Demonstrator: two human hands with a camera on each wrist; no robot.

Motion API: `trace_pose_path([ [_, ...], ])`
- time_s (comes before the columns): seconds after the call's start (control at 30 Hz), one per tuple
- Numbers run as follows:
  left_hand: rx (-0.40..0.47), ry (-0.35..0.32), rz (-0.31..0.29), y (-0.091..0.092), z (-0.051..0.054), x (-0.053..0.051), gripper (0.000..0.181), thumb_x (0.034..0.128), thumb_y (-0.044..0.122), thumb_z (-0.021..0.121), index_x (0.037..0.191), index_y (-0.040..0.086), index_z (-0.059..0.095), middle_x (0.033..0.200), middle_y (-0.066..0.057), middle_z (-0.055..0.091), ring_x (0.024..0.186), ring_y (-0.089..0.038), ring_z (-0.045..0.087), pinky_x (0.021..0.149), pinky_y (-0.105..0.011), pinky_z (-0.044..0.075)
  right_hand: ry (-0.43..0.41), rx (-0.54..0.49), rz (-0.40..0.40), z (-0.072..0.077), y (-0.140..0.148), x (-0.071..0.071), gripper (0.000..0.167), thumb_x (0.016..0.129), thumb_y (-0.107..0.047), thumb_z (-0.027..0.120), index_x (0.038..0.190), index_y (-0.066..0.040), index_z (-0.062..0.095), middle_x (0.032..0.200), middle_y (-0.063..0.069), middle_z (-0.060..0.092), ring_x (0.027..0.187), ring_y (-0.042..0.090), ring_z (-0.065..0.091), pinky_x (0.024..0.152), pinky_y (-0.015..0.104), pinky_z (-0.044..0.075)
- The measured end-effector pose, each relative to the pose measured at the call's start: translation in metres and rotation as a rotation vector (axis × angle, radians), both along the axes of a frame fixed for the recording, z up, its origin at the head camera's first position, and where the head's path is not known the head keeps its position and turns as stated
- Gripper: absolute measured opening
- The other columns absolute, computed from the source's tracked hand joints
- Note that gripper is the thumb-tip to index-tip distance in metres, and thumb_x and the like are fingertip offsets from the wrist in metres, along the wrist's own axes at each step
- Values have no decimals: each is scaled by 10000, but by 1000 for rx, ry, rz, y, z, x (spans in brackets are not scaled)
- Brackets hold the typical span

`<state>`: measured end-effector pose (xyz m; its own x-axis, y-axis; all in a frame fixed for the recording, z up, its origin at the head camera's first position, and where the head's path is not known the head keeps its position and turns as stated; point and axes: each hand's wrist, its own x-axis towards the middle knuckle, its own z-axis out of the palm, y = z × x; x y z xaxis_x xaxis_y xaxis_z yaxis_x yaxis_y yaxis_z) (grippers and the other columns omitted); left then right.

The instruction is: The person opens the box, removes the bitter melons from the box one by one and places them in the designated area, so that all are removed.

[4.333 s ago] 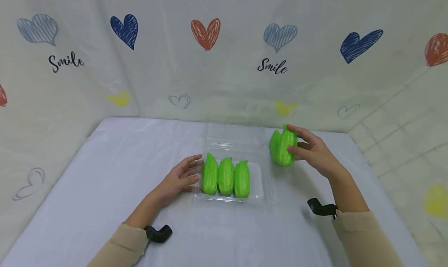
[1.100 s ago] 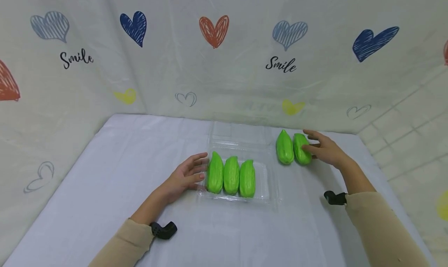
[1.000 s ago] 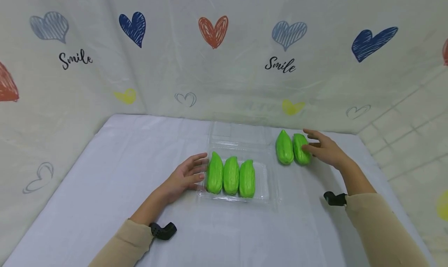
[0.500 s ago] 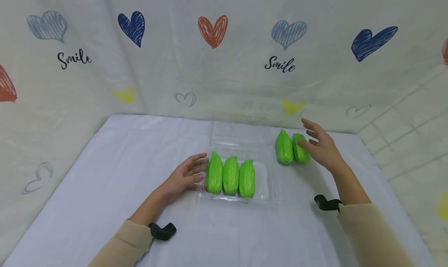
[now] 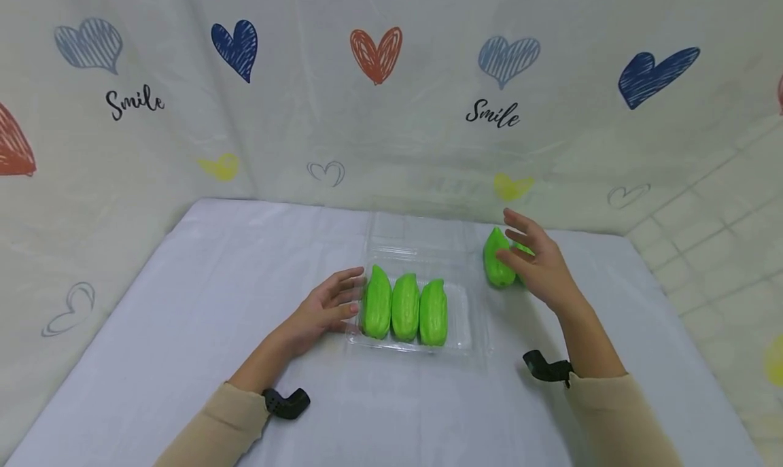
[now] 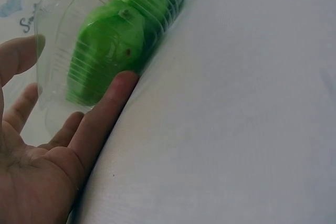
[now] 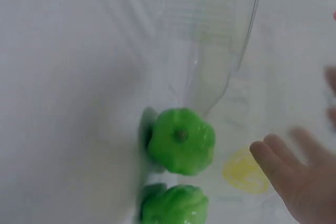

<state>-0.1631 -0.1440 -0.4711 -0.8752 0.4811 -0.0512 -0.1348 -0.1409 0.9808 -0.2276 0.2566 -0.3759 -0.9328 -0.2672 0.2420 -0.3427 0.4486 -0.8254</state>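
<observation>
Three bright green ridged, long fruits with pointed tips stand side by side in a clear plastic clamshell box point(image 5: 457, 317): a left one point(image 5: 376, 304), a middle one point(image 5: 405, 307) and a right one point(image 5: 433, 314). My left hand point(image 5: 315, 314) is at the box's left side; in the left wrist view its thumb point(image 6: 107, 111) lies along the clear wall. Over two more such fruits on the cloth hovers my right hand point(image 5: 541, 263), fingers spread and holding nothing. It partly hides both the nearer fruit point(image 5: 497, 249) and the farther-right fruit point(image 5: 523, 248).
The box's lid point(image 5: 419, 234) is folded back toward the wall. A white cloth point(image 5: 379, 412) covers the table. Behind it hangs a pale sheet point(image 5: 422, 147) printed with hearts and words. Each wrist carries a small black camera, such as the left one point(image 5: 286, 404).
Earlier, my right hand put a fruit down to the right of the other loose one and let go. Since then it has lifted and moved left over the pair. My left hand has stayed by the box.
</observation>
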Motion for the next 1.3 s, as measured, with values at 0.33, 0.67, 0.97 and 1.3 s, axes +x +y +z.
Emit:
trace_pose_path([
  [0.33, -22, 3, 4, 1, 0, 1, 656, 995, 67, 573, 1568, 192, 279, 1599, -115, 288, 1444, -351, 345, 911, -505, 550, -19, -106, 47, 6, -22, 17, 651, 968, -107, 651, 1532, -291, 383, 1539, 49, 416, 1375, 314, 464, 947, 163, 489],
  [0.67, -9, -10, 0, 1, -1, 3, 659, 993, 83, 586, 1567, 196, 285, 1600, -115, 292, 1449, -348, 339, 910, -505, 550, -65, -144, 72, 11, -38, 24, 640, 970, -151, 657, 1525, -314, 383, 1542, 15, 416, 1374, 304, 473, 931, 193, 505],
  [0.97, -5, -4, 8, -2, -2, 5, 674, 990, 77, 591, 1572, 175, 266, 1606, -131, 276, 1451, -368, 328, 904, -497, 554, -90, -143, 120, 17, -41, 34, 625, 978, -135, 643, 1524, -293, 382, 1549, -5, 392, 1389, 311, 451, 934, 206, 514],
  [1.3, -18, 4, -4, 0, 1, 2, 673, 990, 96, 595, 1572, 200, 274, 1603, -113, 289, 1451, -347, 334, 924, -497, 543, -70, -138, 168, 25, -46, 42, 638, 968, -99, 650, 1524, -270, 389, 1537, 19, 409, 1353, 226, 495, 942, 234, 523],
])
